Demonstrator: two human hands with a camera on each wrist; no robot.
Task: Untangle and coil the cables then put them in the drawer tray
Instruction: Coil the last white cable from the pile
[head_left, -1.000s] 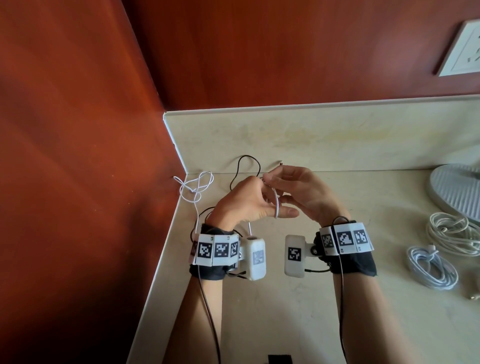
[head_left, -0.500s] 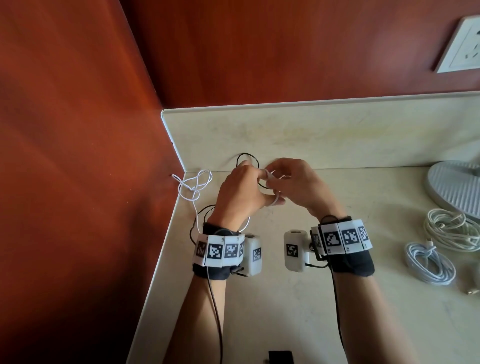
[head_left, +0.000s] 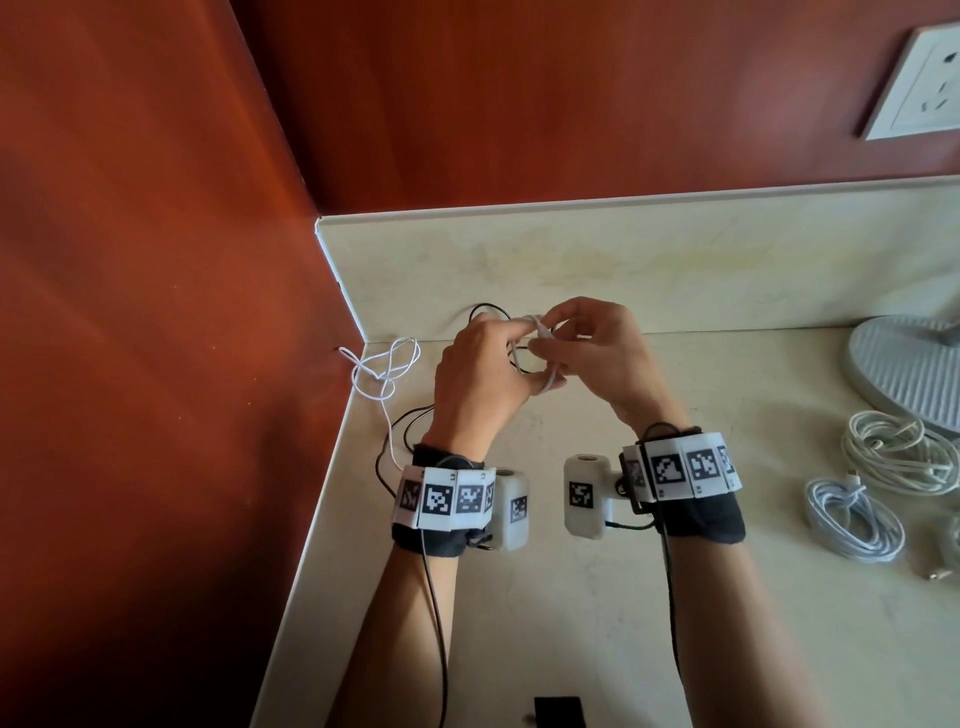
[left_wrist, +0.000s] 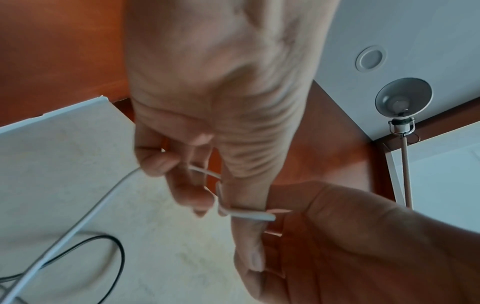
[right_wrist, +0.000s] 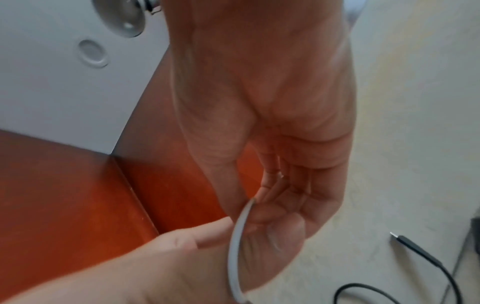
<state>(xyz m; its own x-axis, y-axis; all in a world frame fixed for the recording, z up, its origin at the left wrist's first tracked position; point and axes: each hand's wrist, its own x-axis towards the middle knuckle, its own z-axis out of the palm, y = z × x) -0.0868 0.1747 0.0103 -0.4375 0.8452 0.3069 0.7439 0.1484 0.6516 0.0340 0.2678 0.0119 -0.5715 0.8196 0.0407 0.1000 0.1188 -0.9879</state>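
Both hands work close together above the counter's back left corner. My left hand (head_left: 491, 369) has its fingers curled, and a thin white cable (head_left: 546, 347) is looped round them; the left wrist view shows the white cable (left_wrist: 246, 214) crossing my thumb. My right hand (head_left: 597, 348) pinches the same cable's end by the left fingertips, and the white cable (right_wrist: 235, 246) arcs down from its fingers. The rest of it trails to a loose tangle (head_left: 387, 369) in the corner. A black cable (head_left: 485, 310) lies under the hands, its plug (right_wrist: 405, 241) on the counter.
Two coiled white cables (head_left: 852, 519) (head_left: 898, 452) lie on the beige counter (head_left: 597, 623) at right, beside a grey ribbed round base (head_left: 909, 374). Red-brown walls close the left and back. A wall socket (head_left: 919, 83) is upper right. No drawer tray shows.
Both hands have drifted a little toward the back wall. The cable end that my right hand held pointing up now lies low between the two hands' fingertips.
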